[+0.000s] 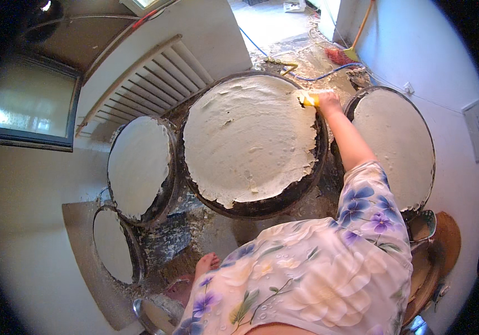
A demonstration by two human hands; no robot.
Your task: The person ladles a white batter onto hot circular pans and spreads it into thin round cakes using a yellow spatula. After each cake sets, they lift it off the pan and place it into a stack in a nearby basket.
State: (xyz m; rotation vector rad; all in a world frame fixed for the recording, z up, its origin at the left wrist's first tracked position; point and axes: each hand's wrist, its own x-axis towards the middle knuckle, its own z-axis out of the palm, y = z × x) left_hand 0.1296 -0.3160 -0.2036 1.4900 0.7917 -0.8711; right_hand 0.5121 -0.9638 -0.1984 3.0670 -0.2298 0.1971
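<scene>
A large round griddle stands in the middle, its dark rim showing around a thin pale sheet of batter or flatbread with ragged edges. Over its far right edge reaches my right arm. My right hand is closed around a small yellow scraper, which touches the sheet's edge, where a bit is lifted and torn. My left hand hangs low by my left side, in front of the griddle, with its fingers curled and nothing visible in them.
Similar pale sheets cover a griddle on the right and two at the left, a larger one and a smaller one. A slatted rack leans behind. A blue hose and a broom lie beyond; a basket stands at right.
</scene>
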